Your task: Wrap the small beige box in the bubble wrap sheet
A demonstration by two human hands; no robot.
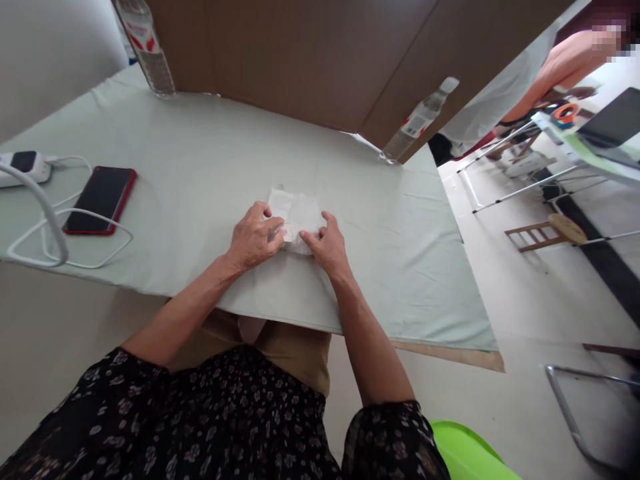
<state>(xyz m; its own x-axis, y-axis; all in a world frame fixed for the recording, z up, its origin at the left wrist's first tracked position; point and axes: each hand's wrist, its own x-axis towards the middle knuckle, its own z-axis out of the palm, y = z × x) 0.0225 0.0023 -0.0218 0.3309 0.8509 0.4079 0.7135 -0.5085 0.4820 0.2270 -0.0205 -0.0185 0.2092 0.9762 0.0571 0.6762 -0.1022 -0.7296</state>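
A small, thin white piece [301,212], which looks like tissue or soft wrapping, lies almost flat on the cloth-covered table in front of me. My left hand [256,235] grips its left side with curled fingers, the thumb and index finger at its near left corner. A small yellowish patch shows beside that thumb. On the opposite side, my right hand [328,245] holds the right edge, with the thumb on the near part and the fingers bent around the side. The fingertips partly cover the piece's edges.
A pale green cloth [200,153] covers the table. On the left lie a red-cased phone [100,200], a white cable [90,213] and a power strip [25,167]. Two bottles [153,60] [420,123] stand against a brown cardboard panel [300,60]. Another person's arm [570,60] shows at upper right.
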